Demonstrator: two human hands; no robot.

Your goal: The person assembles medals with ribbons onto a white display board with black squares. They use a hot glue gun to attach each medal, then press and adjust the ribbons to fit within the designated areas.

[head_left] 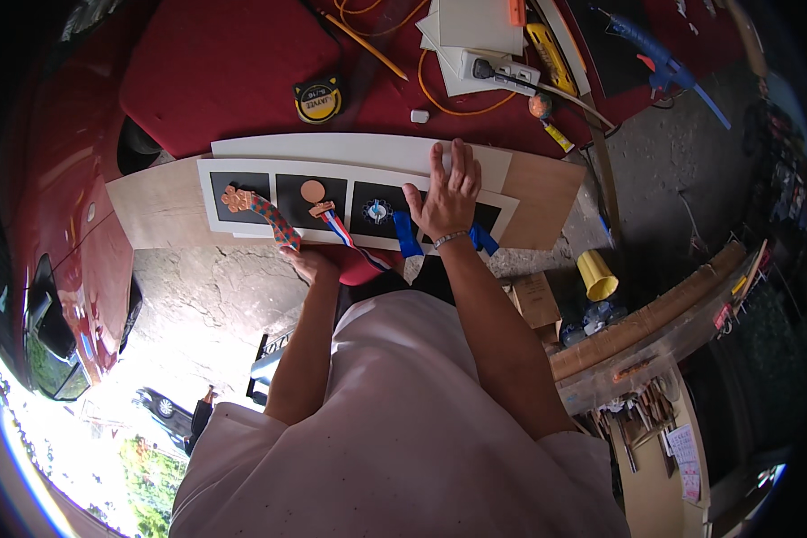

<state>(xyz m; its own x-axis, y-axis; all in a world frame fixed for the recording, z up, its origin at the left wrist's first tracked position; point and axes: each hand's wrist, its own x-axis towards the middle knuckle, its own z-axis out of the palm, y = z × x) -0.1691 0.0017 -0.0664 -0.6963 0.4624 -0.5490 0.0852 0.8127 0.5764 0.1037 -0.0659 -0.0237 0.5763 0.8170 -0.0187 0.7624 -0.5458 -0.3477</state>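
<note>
Medals fill the white frame's [208, 193] black windows; right hand [444, 199] pressed flat, fingers spread, left hand [312, 264] pinching the multicoloured ribbon [276, 224] at eleven o'clock.

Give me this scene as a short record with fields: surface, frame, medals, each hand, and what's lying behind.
Surface: wooden board on a red cloth
Frame: long white mat with a row of black windows
Medals: three, ribbons hanging over the near edge
Left hand: at the patterned ribbon below the mat
Right hand: flat on the mat, fingers spread
Behind: yellow tape measure, pencil, power strip, blue glue gun
</note>
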